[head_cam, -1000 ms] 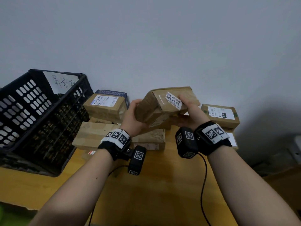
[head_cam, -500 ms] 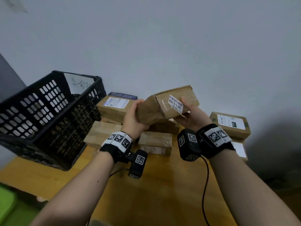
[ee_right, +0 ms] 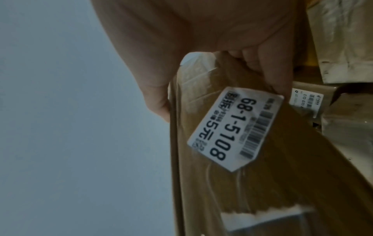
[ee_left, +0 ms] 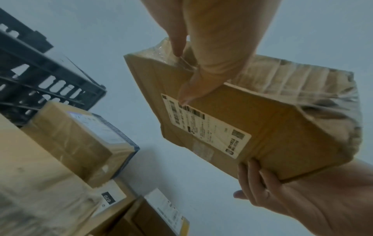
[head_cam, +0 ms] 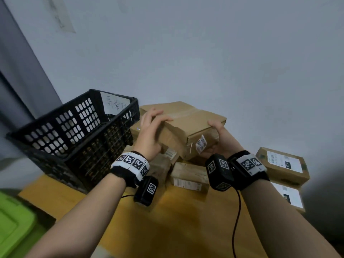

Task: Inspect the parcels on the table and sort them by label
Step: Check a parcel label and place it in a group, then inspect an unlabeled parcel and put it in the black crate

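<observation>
Both hands hold one brown cardboard parcel (head_cam: 188,125) up in the air above the pile at the table's far edge. Left hand (head_cam: 150,135) grips the parcel's left end, fingers spread over the top face, thumb underneath; in the left wrist view its thumb (ee_left: 193,86) presses next to the big shipping label (ee_left: 206,126) on the underside. Right hand (head_cam: 221,140) grips the right end, fingers curled round the edge. Small white sticker (ee_right: 236,129) on the near side face reads 68-1-5108, with a barcode; right fingers (ee_right: 268,67) pinch the parcel edge right by that sticker. Parcel tilted, taped top seam facing up. Black plastic crate (head_cam: 74,135) sits at the table's far-left corner with a handwritten paper note (head_cam: 115,105) on its back wall. More parcels on the wooden table (head_cam: 176,220): taped boxes (head_cam: 188,175) directly under the held one, two labelled boxes (head_cam: 283,164) stacked at the right edge, one marked 070. Green bin lid (head_cam: 13,220) off the table's left edge, lower down.
</observation>
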